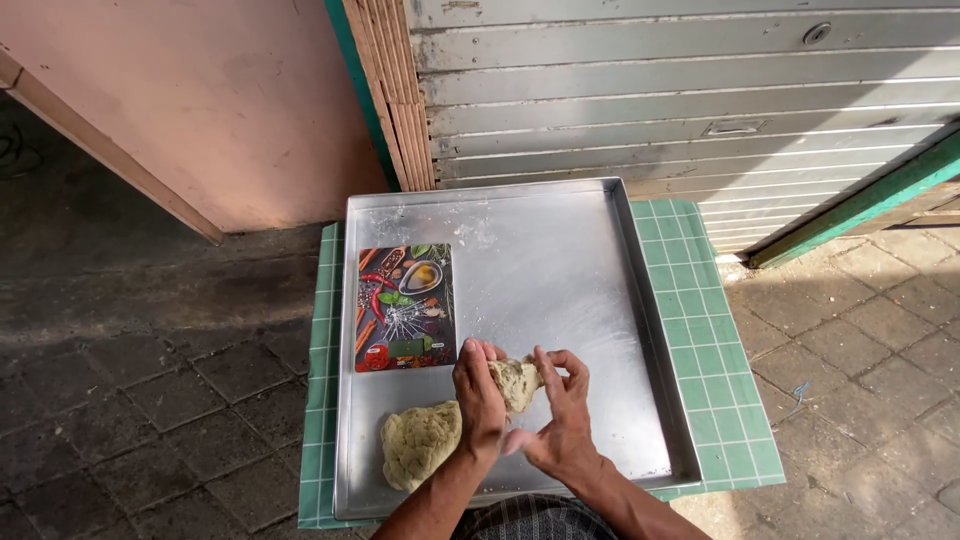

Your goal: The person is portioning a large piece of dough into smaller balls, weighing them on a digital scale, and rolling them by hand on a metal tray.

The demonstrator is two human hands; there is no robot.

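While both hands meet over the near middle of the tray [620, 260], they've got a small dough piece [520, 380] pinched between them. The left hand [478, 400] has its fingers [476, 352] curled over the piece from the left side, and the right hand [562, 420] closes in from the right with its fingers [562, 362] bent around it, so both are holding the same lump just above the metal.

The big dough lump [420, 442] sits on the tray at the near left corner, right beside the left wrist; can't tell if the wrist actually touches it. It's pale, yellowish and rough-looking.

Further back on the left of the tray there's a scale [405, 308], flat, with a colourful picture of chillies and spices on top and what looks like a cracked spot in the middle. The tray has floury smears near the back.

The tray rests on a surface covered with a green checked cloth [715, 340], which sticks out on the left and right. Around it is brick paving [860, 330], with a metal shutter [680, 90] behind.
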